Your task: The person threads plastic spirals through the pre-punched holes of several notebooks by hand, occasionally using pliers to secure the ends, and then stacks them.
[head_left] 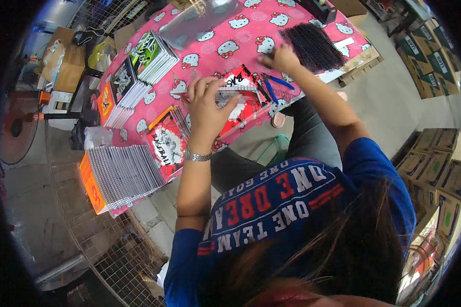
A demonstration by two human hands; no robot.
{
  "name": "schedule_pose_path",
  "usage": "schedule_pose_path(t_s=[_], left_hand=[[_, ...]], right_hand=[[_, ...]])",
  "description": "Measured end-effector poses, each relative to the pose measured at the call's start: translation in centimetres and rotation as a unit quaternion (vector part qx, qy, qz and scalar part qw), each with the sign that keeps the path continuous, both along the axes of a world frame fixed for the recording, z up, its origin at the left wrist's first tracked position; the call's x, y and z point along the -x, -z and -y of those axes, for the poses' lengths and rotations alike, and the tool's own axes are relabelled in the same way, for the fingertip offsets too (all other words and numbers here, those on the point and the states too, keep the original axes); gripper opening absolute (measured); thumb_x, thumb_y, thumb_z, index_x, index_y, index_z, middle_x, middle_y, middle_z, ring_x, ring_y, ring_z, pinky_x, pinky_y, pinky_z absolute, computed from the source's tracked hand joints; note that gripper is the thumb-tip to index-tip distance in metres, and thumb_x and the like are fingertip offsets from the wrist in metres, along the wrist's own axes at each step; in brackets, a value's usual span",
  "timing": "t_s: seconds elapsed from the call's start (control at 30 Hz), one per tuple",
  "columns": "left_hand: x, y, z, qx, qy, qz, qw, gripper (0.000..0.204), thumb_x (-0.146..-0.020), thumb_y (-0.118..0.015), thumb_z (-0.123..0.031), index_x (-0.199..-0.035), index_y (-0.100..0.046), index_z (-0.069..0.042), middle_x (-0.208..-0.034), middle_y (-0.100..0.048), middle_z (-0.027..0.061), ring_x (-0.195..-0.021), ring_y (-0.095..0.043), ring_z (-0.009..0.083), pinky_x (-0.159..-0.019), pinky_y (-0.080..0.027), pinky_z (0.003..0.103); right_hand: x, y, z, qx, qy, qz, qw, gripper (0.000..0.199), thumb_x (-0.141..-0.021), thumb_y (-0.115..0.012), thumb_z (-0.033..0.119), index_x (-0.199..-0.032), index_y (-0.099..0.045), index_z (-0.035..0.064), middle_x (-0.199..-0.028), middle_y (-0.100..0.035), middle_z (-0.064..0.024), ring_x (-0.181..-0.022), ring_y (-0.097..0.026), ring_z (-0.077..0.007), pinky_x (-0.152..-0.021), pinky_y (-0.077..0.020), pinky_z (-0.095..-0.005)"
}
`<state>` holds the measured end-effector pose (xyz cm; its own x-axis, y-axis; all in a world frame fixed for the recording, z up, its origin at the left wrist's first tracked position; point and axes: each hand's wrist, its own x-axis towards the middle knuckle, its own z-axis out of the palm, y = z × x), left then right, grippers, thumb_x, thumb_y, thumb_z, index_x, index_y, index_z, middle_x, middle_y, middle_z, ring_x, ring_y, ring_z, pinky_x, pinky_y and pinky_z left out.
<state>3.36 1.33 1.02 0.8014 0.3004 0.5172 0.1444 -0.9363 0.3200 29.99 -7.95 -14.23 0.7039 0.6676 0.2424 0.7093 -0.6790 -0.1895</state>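
My left hand (208, 105) is closed on a red spiral-bound notebook (235, 122) lying near the table's front edge. Its fingers and thumb grip the notebook along the bound edge, where a row of wire loops shows. My right hand (284, 60) is at the left side of a pile of black binding coils (317, 47), with its fingers curled. Whether a coil is between those fingers is too small to tell. Blue-handled pliers (272, 87) lie between the notebook and the coils. More red notebooks (168, 140) sit left of my left wrist.
Stacked notebooks with green covers (151, 56), black covers (124, 82) and orange covers (106, 105) stand at the left. A tall notebook stack (123, 174) is at the near left corner. A tape dispenser (320, 10) is at the back right. Cartons (430, 61) stand beyond the table.
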Motion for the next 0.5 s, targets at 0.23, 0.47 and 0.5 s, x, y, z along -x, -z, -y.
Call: schedule_pose_path(t_s=[0.23, 0.47, 0.5], left_hand=[[2.6, 1.0, -1.3, 0.018, -0.081, -0.036, 0.996, 0.041, -0.067, -0.084, -0.036, -0.092, -0.066, -0.009, -0.098, -0.058, 0.0059, -0.106, -0.048, 0.0289, -0.094, -0.036, 0.044], [1.5, 1.0, -0.9, 0.008, -0.101, -0.038, 0.994, 0.042, -0.064, -0.085, -0.039, -0.088, -0.067, -0.009, -0.096, -0.059, 0.0062, -0.104, -0.050, 0.0292, -0.091, -0.038, 0.046], [1.6, 1.2, -1.0, 0.023, -0.093, -0.025, 0.995, 0.042, -0.063, -0.085, -0.039, -0.087, -0.067, -0.009, -0.095, -0.059, 0.0067, -0.103, -0.050, 0.0296, -0.090, -0.039, 0.047]], right_hand=[[4.3, -7.5, -2.2, -0.128, -0.166, -0.330, 0.920, 0.064, -0.083, -0.065, 0.052, -0.124, -0.060, 0.0039, -0.125, -0.059, -0.0232, -0.110, -0.060, -0.0335, -0.099, -0.0449, -0.0425], [5.4, -14.1, 0.5, -0.048, -0.451, -0.550, 0.701, 0.049, -0.085, -0.068, 0.029, -0.124, -0.061, 0.0008, -0.117, -0.065, -0.0079, -0.107, -0.060, -0.0165, -0.096, -0.0439, -0.0309], [5.8, -14.6, 1.0, -0.143, -0.460, -0.662, 0.575, 0.048, -0.085, -0.068, 0.028, -0.124, -0.061, 0.0007, -0.120, -0.063, -0.0087, -0.107, -0.059, -0.0159, -0.096, -0.0436, -0.0306]])
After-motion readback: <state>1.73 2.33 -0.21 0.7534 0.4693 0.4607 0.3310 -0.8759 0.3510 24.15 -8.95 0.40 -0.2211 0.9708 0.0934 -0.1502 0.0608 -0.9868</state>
